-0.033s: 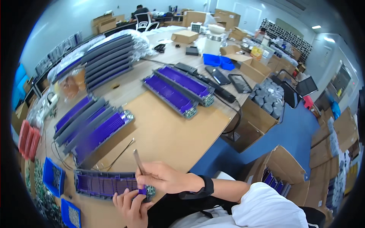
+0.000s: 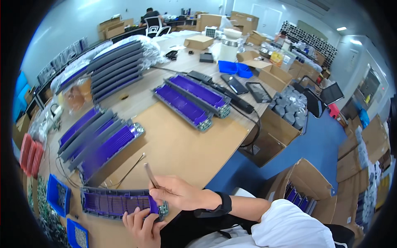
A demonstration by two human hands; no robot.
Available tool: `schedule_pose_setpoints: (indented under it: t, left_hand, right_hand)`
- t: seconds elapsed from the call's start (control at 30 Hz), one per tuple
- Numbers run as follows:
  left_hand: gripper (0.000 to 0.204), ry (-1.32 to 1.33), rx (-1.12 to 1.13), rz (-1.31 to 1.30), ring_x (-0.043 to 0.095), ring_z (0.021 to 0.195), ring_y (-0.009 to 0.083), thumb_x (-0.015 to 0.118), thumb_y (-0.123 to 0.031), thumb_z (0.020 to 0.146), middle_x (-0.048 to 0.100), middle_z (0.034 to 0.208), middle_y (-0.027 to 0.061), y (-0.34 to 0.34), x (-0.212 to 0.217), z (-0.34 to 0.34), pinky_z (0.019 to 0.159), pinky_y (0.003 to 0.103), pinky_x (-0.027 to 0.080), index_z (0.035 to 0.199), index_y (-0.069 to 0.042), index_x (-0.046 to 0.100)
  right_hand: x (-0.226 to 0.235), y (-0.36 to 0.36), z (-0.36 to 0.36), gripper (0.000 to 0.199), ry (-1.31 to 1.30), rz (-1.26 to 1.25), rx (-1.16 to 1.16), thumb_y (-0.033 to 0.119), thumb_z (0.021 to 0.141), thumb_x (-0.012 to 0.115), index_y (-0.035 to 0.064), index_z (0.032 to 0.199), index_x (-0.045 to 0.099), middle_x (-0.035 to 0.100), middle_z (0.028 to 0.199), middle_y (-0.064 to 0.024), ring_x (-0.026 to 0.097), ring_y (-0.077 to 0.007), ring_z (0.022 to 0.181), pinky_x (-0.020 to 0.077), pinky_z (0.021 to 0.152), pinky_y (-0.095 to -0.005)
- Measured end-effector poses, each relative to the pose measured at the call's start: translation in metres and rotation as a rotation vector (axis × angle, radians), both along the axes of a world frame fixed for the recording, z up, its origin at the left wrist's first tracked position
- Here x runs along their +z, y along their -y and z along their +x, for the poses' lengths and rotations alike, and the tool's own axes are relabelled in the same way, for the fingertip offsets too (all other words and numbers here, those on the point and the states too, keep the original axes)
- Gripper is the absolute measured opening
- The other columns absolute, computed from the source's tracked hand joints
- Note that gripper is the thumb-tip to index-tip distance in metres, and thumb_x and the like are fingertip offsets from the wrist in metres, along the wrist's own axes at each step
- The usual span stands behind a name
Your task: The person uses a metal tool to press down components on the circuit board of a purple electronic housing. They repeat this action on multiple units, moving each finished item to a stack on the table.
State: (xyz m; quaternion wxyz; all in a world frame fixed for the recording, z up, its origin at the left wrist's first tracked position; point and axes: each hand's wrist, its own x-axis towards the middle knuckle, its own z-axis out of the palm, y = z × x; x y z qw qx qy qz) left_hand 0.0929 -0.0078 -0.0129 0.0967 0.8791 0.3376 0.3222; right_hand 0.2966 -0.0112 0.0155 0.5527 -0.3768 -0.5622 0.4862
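Note:
In front of me a long grey housing with a purple lining (image 2: 113,202) lies on the brown mat, a small green circuit board (image 2: 163,209) at its right end. My right hand (image 2: 173,192) is closed round a slim metal tool (image 2: 149,173), whose upper end sticks up; its lower tip is hidden. These fingers are at a raised bit of purple film (image 2: 153,205) near the board. Curled over the housing's near edge, my left hand (image 2: 142,225) grips it, with its fingertips beside the film.
Similar housings (image 2: 103,144) lie at the left, and two more (image 2: 190,99) farther back. Blue bins of small parts (image 2: 77,233) stand at the left edge. A thin cable (image 2: 128,171) lies behind the work. An open carton (image 2: 306,186) stands at my right.
The whole view has shifted very slightly. More of the purple film shows between my hands; my right hand keeps the tool, and the left stays at the housing's edge.

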Motion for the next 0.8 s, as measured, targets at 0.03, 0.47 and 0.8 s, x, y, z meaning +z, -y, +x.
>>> schedule_pose_setpoints:
  t: [0.03, 0.47, 0.8]
  left_hand:
    - [0.021, -0.007, -0.023, 0.014, 0.055, 0.102, 0.0348, 0.072, -0.026, 0.082, 0.061, 0.100, 0.0093, -0.001, 0.002, 0.000, 0.099, 0.054, 0.035, 0.088, -0.007, 0.065]
    - [0.022, -0.071, -0.053, 0.083, 0.058, 0.108, 0.0317, 0.072, -0.021, 0.084, 0.065, 0.108, 0.0091, 0.001, 0.013, -0.003, 0.101, 0.051, 0.037, 0.101, -0.009, 0.069]
    - [0.026, 0.058, 0.007, 0.059, 0.057, 0.106, 0.0322, 0.073, -0.033, 0.079, 0.065, 0.099, 0.0061, -0.002, -0.007, -0.003, 0.102, 0.055, 0.033, 0.087, -0.009, 0.069]
  right_hand:
    - [-0.003, -0.002, 0.003, 0.011, 0.153, 0.118, -0.094, 0.010, 0.095, 0.057, 0.0011, 0.093, 0.052, 0.051, 0.073, -0.0134, 0.051, -0.0343, 0.069, 0.0437, 0.063, -0.0399]
    - [-0.019, 0.011, 0.001, 0.016, 0.581, 0.106, -0.022, 0.003, 0.086, 0.064, -0.0013, 0.098, 0.053, 0.049, 0.095, -0.0161, 0.054, -0.0383, 0.086, 0.0435, 0.072, -0.0435]
    - [-0.018, 0.032, 0.013, 0.016, 0.694, 0.096, -0.073, -0.002, 0.081, 0.069, -0.0006, 0.096, 0.067, 0.056, 0.085, -0.0148, 0.057, -0.0341, 0.081, 0.0452, 0.068, -0.0408]
